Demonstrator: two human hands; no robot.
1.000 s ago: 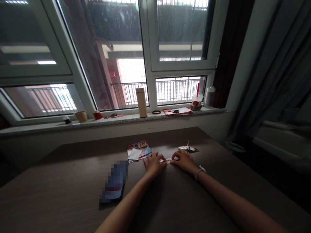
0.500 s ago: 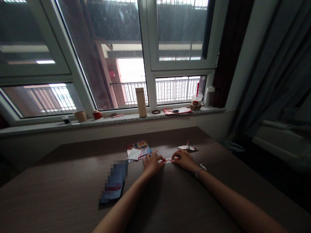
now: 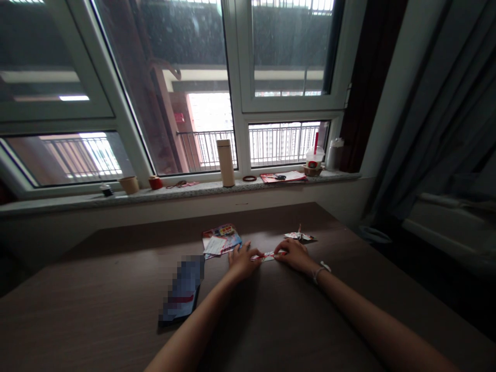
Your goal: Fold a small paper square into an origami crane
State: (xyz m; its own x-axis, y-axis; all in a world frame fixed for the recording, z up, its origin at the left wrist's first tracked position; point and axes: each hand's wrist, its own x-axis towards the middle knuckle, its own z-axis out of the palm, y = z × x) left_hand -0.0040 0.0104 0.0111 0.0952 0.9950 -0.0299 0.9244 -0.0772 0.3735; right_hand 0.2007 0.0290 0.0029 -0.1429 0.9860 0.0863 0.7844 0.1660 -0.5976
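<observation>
While the bench [image 3: 96,289] spans the lower frame, left hand [image 3: 244,262] and right hand [image 3: 296,256] face each other at lower centre. Folded paper figure [image 3: 299,236], just above right hand: looks complete. Paper strip [image 3: 268,257], between the hands: fingers clamped on both ends; judged partway folded, further shaping left, remaining folds not countable.

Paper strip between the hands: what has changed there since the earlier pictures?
The left hand has flattened a little and its fingertips have drawn slightly left, so more of the paper strip shows between the hands. Nothing was visibly picked up or let go. The right hand, phone, leaflets and folded paper figure look unchanged.
</observation>
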